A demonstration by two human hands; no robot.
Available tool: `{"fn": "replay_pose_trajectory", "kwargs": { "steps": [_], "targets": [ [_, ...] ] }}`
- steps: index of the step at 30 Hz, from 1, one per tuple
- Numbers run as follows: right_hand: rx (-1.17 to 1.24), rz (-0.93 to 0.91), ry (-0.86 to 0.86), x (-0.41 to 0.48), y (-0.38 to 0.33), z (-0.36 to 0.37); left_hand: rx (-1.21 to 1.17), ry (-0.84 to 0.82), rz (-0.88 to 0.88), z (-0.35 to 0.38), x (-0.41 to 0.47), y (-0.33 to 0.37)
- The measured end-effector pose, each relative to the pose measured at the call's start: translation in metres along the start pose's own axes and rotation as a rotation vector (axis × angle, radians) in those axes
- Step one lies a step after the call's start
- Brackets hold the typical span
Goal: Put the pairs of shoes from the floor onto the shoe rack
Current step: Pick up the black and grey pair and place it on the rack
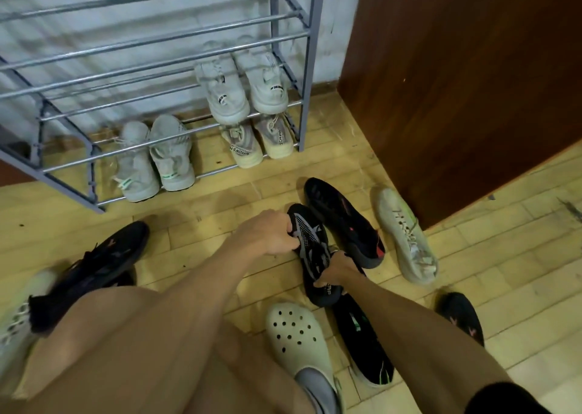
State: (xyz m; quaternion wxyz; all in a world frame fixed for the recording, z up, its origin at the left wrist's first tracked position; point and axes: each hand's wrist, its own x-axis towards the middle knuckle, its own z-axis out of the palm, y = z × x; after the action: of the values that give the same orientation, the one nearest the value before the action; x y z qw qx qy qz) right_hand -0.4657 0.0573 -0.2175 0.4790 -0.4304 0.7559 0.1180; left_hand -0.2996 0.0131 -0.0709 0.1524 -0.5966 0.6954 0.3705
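Observation:
A black shoe with a grey mesh pattern [310, 240] lies on the floor in the middle. My left hand [267, 234] grips its toe end and my right hand [338, 270] grips its heel end. Beside it lies another black shoe with a red heel [343, 221]. The grey metal shoe rack [176, 39] stands against the wall. It holds a white pair [242, 83] on a middle shelf, a beige pair [255, 142] and a pale grey pair [154, 158] on the bottom shelf.
A cream shoe [406, 234] lies by the brown wooden door [456, 83]. More black shoes lie at the left [94, 265], lower middle [365, 347] and right [463, 316]. A pale clog [299, 335] is on a foot below. Another pale shoe [15, 319] sits far left.

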Motion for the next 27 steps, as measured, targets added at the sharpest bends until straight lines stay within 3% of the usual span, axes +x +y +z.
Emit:
{"fn": "replay_pose_trajectory", "kwargs": {
  "steps": [6,9,16,19,22,27],
  "targets": [
    [0.11,-0.023,-0.058,-0.02,-0.007,-0.033,0.023,-0.055,-0.068,0.003,-0.01,-0.008],
    [0.205,-0.057,-0.079,-0.045,-0.014,-0.054,-0.082,-0.062,-0.089,-0.001,-0.021,-0.004],
    [0.313,-0.427,0.01,-0.132,-0.07,-0.104,-0.406,0.048,-0.104,-0.048,-0.066,-0.002],
    [0.391,-0.601,0.043,-0.179,-0.109,-0.117,-0.702,0.167,-0.128,-0.067,-0.1,-0.005],
    [0.443,-0.755,0.056,-0.23,-0.15,-0.122,-0.988,0.463,-0.053,-0.09,-0.135,-0.02],
    [0.453,-0.943,0.001,-0.293,-0.207,-0.104,-1.087,0.732,-0.013,-0.12,-0.223,-0.057]
  ]
}}
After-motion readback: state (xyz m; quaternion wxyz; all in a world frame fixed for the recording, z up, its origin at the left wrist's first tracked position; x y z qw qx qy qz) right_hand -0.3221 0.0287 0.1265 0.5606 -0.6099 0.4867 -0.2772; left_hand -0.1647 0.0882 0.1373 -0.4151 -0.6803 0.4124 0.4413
